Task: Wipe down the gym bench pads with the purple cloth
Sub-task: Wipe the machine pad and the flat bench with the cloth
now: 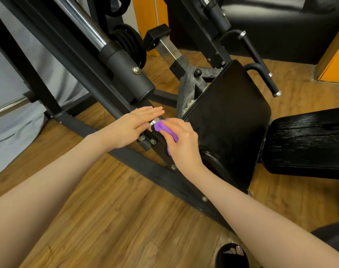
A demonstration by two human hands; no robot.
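The purple cloth (161,127) is bunched under my right hand (181,140), whose curled fingers grip it at the left edge of the tilted black back pad (228,117). Most of the cloth is hidden by that hand. My left hand (135,122) lies flat with straight fingers on the black machine frame, just left of the cloth, beside a small metal knob. A second black seat pad (308,142) lies flat to the right, untouched.
Slanted black frame bars (126,151) and a chrome guide rod (83,22) cross the left side. Weight plates (130,43) hang behind. A black handle (261,74) sticks out past the back pad. Wooden floor below; my sandalled foot (232,254) is at the bottom.
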